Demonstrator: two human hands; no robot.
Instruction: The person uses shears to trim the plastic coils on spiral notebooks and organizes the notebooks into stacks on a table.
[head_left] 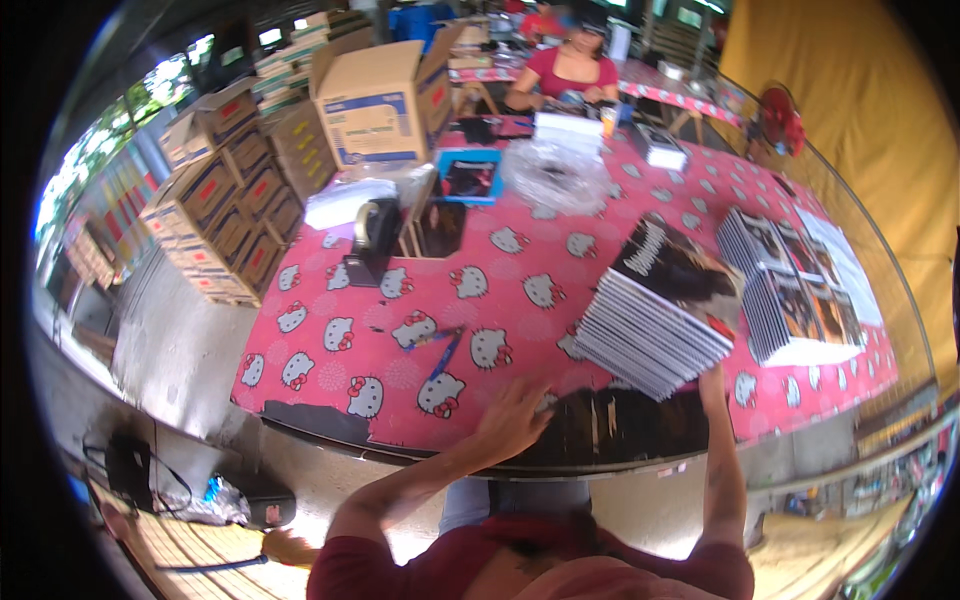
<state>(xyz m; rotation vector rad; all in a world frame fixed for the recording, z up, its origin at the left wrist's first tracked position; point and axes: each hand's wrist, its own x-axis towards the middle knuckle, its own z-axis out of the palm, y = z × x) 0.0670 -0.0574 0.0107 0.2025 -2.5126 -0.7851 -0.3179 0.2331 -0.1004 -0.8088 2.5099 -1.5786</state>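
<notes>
A thick stack of spiral-bound notebooks with dark picture covers stands on the pink table near the front edge, right of the middle. My right hand is at its near right corner; the fingers are hidden by the stack, so I cannot see whether they grip it. Left of the stack, my left hand rests at the table's front edge with its fingers spread, holding nothing. A blue pen lies on the cloth beyond it. More notebook stacks stand side by side on the right.
A black tape dispenser stands at the left of the pink tablecloth. Behind are a clear plastic bundle and an open carton. Stacked boxes rise on the left. Across the table sits another person; a red fan is far right.
</notes>
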